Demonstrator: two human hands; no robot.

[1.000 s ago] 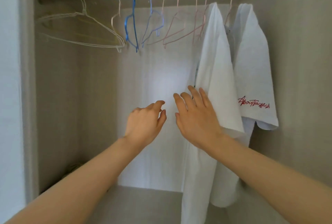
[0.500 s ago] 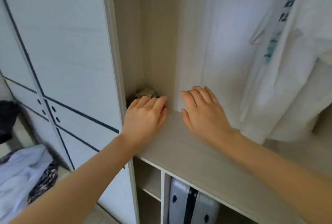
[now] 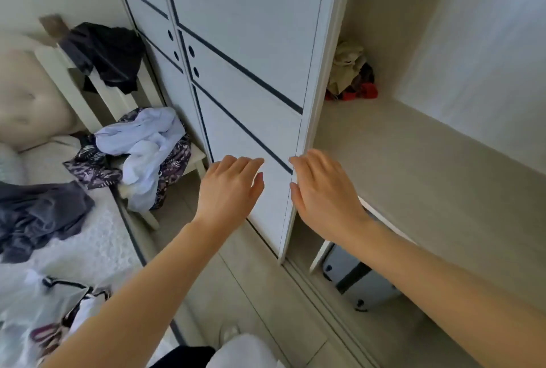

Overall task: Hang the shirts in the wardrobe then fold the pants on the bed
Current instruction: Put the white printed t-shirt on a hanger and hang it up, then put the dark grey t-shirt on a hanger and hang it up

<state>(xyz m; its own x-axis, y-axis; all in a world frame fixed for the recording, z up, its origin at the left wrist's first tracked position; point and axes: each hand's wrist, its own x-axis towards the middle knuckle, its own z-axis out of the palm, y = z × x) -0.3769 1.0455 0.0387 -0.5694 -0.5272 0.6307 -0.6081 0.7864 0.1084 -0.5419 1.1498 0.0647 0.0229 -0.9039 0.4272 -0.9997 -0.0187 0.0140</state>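
My left hand and my right hand hover side by side, fingers spread and holding nothing, in front of the edge of the white wardrobe door. The open wardrobe compartment lies to the right, its shelf bare near my right hand. On the bed at the left lies a crumpled dark grey garment. A pale lilac garment over patterned purple cloth is heaped on a white bench beyond it. A black garment hangs over the bench back. The hung shirts are out of view.
A small heap of beige and red cloth sits in the wardrobe's back corner. A grey suitcase stands under the shelf. A plastic bag with clothes lies on the bed at lower left. My white-slippered foot stands on the tiled floor.
The view has swung down and left, from the hanging rail and white shirts to the wardrobe door, bench and bed. Both hands stay empty and have left the shirt.
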